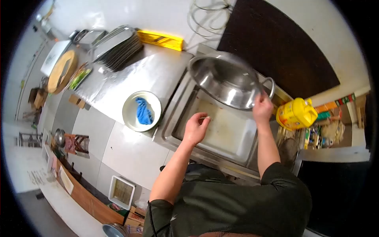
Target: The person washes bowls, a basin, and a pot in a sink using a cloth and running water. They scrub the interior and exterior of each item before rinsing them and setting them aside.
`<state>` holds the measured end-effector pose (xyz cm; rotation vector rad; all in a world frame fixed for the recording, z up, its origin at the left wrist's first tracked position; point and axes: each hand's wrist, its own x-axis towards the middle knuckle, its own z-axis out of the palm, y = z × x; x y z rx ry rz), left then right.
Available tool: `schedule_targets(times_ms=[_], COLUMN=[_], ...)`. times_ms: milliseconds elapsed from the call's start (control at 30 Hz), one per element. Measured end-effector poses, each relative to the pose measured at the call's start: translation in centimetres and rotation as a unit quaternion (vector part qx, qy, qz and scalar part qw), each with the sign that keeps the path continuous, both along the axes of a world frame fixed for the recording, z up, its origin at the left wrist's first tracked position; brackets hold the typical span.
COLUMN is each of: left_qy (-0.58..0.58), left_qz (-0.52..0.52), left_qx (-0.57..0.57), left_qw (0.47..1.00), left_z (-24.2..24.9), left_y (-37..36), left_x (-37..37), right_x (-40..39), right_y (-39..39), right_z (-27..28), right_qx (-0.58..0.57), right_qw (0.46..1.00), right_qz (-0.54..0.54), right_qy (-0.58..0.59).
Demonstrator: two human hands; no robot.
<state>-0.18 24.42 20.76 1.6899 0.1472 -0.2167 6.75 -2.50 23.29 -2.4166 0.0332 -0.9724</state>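
Observation:
A large shiny metal basin [223, 79] is tilted over the back of the sink [167, 132]. My right hand [263, 107] grips its right rim, close to a curved metal handle. Over the left part of the sink is my left hand [197, 128], its fingers curled with thumb and fingertips together; whatever is between them is too small to name. Below both hands, a pale rectangular tub [225, 126] lies in the sink. On the counter to the left stands a white bowl [128, 110] with a blue cloth [143, 111] in it.
A yellow jug [294, 114] stands right of the sink. Stacked dark trays [120, 49] and a yellow slicer-like object [161, 40] are at the back of the metal counter [114, 89]. A round wooden board [62, 72] is farther left. A white crate [121, 192] sits on the floor.

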Motion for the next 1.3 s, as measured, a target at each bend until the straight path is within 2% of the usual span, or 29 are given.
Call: schedule_targets(times_ms=[100,167,200,233,267,300,333,367,400,433,500,533,567,633,700,767,833,900,933,967,1000,1033,1100,1133,1167,1200,1233,1300], left_qy=[-0.003,-0.012,-0.021,-0.04,-0.069,-0.088,-0.111,-0.137,-0.141,-0.149,-0.208,-0.239,-0.248,-0.218,-0.212,-0.213,-0.227,-0.228,-0.231,-0.213,-0.194,-0.175,-0.145,-0.151,-0.144,-0.134,-0.133,-0.119], left_qz=[0.032,0.093,0.128,0.135,0.153,0.179,0.202,0.218,0.225,0.223,0.26,0.293,0.321,0.377,0.445,0.506,0.571,0.64,0.671,0.708,0.738,0.763,0.813,0.835,0.858,0.877,0.893,0.92], left_qx=[-0.029,-0.092,-0.125,-0.141,-0.125,-0.105,-0.104,-0.103,-0.109,-0.117,-0.153,-0.102,-0.099,-0.07,-0.097,-0.091,-0.08,-0.092,-0.089,-0.078,-0.07,-0.064,-0.053,-0.042,-0.067,-0.03,-0.059,-0.083], left_qw=[0.999,0.991,0.984,0.98,0.978,0.974,0.968,0.961,0.958,0.956,0.931,0.92,0.909,0.897,0.865,0.831,0.785,0.728,0.699,0.668,0.642,0.619,0.562,0.528,0.489,0.461,0.427,0.365], left_z=[1.5,2.2,2.5,2.1,2.8,3.8,4.8,5.8,6.5,7.0,7.5,7.8,7.7,8.0,8.0,7.1,5.9,5.1,4.6,4.0,3.3,2.8,2.2,0.9,1.5,2.0,1.4,1.1], left_y=[4.2,7.8,9.9,12.2,14.5,16.7,18.9,21.1,22.8,24.8,28.2,30.2,31.9,35.1,37.3,39.3,40.8,41.6,41.9,42.3,42.5,42.5,41.9,42.1,42.2,42.2,42.0,42.3], left_x=[-1.7,-3.7,-4.7,-5.8,-7.2,-9.0,-11.2,-13.4,-15.7,-18.0,-22.8,-25.5,-27.8,-32.6,-37.4,-42.1,-46.0,-50.5,-52.3,-54.0,-55.6,-57.1,-60.1,-60.9,-61.9,-62.9,-63.6,-64.7], right_x=[0.8,2.9,2.9,2.5,2.6,3.8,1.6,0.0,0.7,0.4,-2.3,-3.0,-3.7,-7.1,-13.5,-17.3,-23.0,-31.6,-35.0,-39.3,-42.3,-45.3,-52.9,-53.5,-58.3,-61.1,-65.0,-71.0], right_y=[-0.2,-1.5,0.2,2.4,3.0,3.9,9.7,14.2,15.6,19.2,28.1,32.3,36.3,45.3,54.4,62.3,70.0,76.3,78.9,81.5,84.4,87.1,90.6,95.4,94.7,95.8,95.3,98.5], right_z=[0.7,-1.7,-1.1,-0.4,-0.2,-0.9,2.0,3.3,1.6,1.1,1.1,0.4,-0.8,-3.2,-4.4,-8.6,-12.2,-12.8,-14.2,-14.1,-16.1,-19.2,-22.0,-30.3,-25.9,-27.0,-23.3,-28.5], right_qx=[0.072,0.127,0.294,0.451,0.463,0.464,0.526,0.539,0.552,0.539,0.521,0.5,0.475,0.443,0.407,0.316,0.191,0.121,0.122,0.046,-0.022,-0.01,0.005,-0.178,-0.09,-0.123,-0.082,-0.132], right_qw=[0.991,0.982,0.953,0.89,0.872,0.857,0.813,0.786,0.764,0.777,0.763,0.749,0.735,0.686,0.654,0.596,0.599,0.543,0.476,0.502,0.492,0.453,0.432,0.421,0.415,0.378,0.399,0.377], right_qz=[-0.068,-0.097,-0.027,0.055,0.08,0.056,0.116,0.194,0.239,0.226,0.271,0.293,0.308,0.391,0.406,0.448,0.492,0.488,0.526,0.51,0.531,0.53,0.524,0.65,0.558,0.614,0.59,0.579], right_qy=[0.092,0.1,0.066,0.046,0.14,0.218,0.223,0.234,0.234,0.233,0.27,0.322,0.372,0.424,0.492,0.586,0.602,0.673,0.694,0.697,0.689,0.716,0.734,0.607,0.714,0.681,0.697,0.711])
